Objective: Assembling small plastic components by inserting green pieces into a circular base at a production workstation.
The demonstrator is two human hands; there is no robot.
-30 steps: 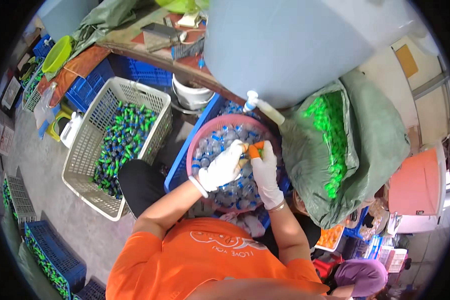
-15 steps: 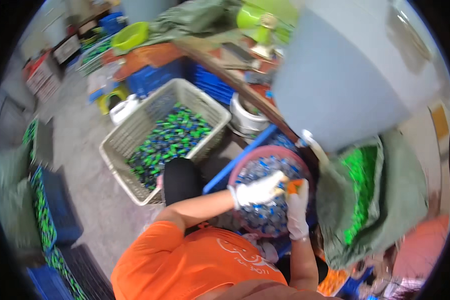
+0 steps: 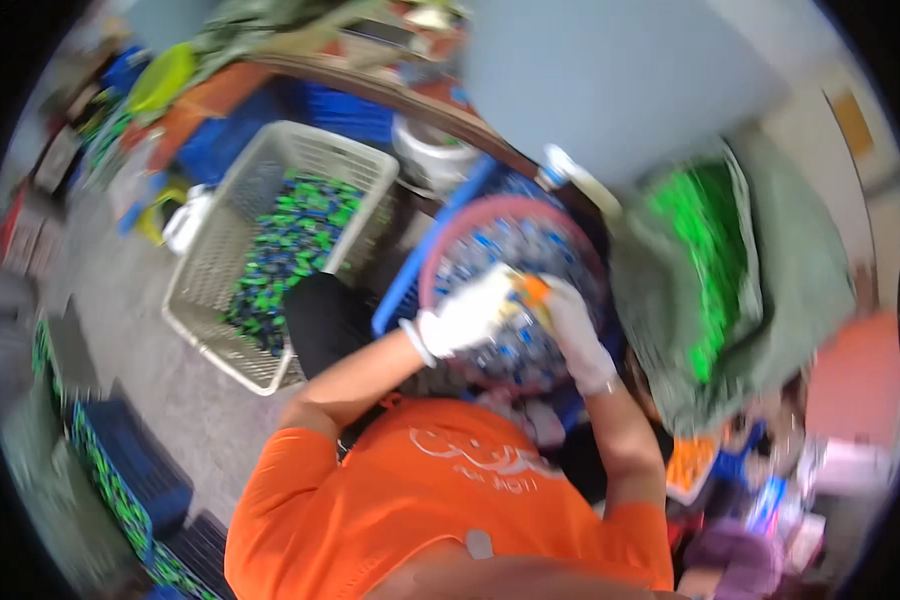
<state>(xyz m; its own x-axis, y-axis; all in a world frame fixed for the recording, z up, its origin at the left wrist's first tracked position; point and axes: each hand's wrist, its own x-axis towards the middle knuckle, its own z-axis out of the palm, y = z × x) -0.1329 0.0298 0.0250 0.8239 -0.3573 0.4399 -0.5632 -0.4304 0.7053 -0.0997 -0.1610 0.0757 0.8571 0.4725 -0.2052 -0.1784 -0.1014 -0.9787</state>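
Over a pink tub (image 3: 432,262) heaped with small clear and blue plastic pieces (image 3: 515,245), my two white-gloved hands meet. My right hand (image 3: 576,335) has its fingers closed on a small orange piece (image 3: 536,288), whose exact kind is blurred. Right against that piece are the closed fingers of my left hand (image 3: 470,312); a yellowish bit shows at their tips, too smeared to name. The tub stands inside or against a blue crate (image 3: 432,255), partly hidden by it.
A pale slatted crate (image 3: 202,290) of green and dark blue pieces (image 3: 295,250) stands left of my knee. On the right, a grey-green sack (image 3: 660,300) gapes over bright green pieces (image 3: 705,230). A grey-blue barrel (image 3: 610,90) rises behind; orange pieces (image 3: 690,463) lie lower right.
The view has shifted, so the surroundings sit higher and further left. My hands have come closer together around the orange piece.
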